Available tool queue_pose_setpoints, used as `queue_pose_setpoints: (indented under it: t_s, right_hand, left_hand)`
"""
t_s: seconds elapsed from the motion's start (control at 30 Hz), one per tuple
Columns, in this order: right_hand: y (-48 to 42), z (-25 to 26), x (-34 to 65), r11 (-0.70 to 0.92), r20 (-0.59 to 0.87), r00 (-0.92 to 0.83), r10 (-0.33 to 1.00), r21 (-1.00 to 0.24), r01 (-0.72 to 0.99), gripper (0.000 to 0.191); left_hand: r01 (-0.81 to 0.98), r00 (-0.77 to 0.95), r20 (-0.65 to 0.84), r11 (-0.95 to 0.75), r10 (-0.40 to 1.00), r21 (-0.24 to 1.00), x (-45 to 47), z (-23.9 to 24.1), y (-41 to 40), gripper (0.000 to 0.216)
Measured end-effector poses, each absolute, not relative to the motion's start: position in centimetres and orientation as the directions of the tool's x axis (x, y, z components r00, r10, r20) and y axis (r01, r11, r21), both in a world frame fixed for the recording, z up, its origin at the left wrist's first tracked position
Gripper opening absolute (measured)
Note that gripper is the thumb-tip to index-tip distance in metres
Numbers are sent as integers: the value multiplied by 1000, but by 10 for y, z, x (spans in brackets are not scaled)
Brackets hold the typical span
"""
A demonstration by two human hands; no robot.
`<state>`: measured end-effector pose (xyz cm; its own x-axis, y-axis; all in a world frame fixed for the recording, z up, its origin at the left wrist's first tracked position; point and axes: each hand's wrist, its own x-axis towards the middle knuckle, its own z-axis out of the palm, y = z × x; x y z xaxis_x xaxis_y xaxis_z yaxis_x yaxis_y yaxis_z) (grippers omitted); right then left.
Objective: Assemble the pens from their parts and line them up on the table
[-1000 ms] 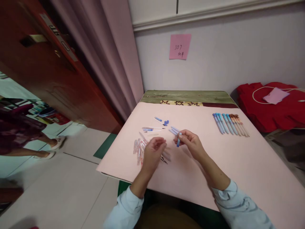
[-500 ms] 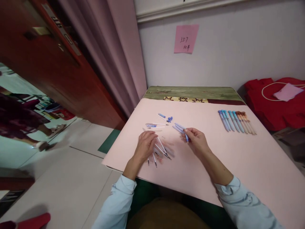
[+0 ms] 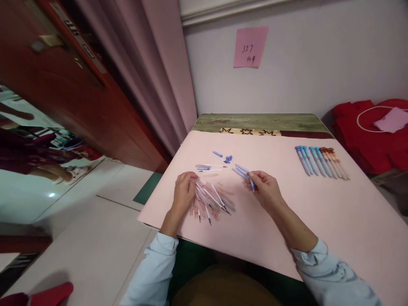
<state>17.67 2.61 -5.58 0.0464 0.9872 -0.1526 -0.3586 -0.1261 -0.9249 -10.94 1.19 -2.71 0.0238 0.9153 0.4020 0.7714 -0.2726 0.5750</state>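
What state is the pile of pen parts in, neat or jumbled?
Jumbled: in the pile, white refills point different ways and overlap.

My one camera sits on my head, so it sees from up above. It looks forward and down, close over the pink surface, with my left fingers and right fingers near the middle. My sleeves come in from the bottom. The wall is straight ahead, the door left, the red cloth right.
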Motion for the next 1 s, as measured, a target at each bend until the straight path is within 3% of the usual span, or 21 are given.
queue_pose_setpoints:
  t_s: [0.07,0.33,0.53,0.73,1.0]
  right_hand:
    - [26,-57,177,-125,-152,49,987,-928,-352,34]
    - [27,-60,177,-144,-177,62,982,-922,-358,37]
    - [27,-60,176,-137,-169,60,984,-923,-359,36]
    - [27,-60,176,-127,-143,18,990,-924,-361,35]
    - [27,-55,177,-136,-147,12,989,-942,-308,34]
  left_hand:
    - [814,-1,389,-225,921,535,-118,-23,16,23]
    - [878,183,246,-271,952,395,-111,-20,24,26]
    - [938,194,-13,-182,981,294,-95,2,54,8]
    - [994,105,-272,-91,957,62,-74,20,74,6]
    - [999,52,-344,-47,937,23,-64,16,84,10]
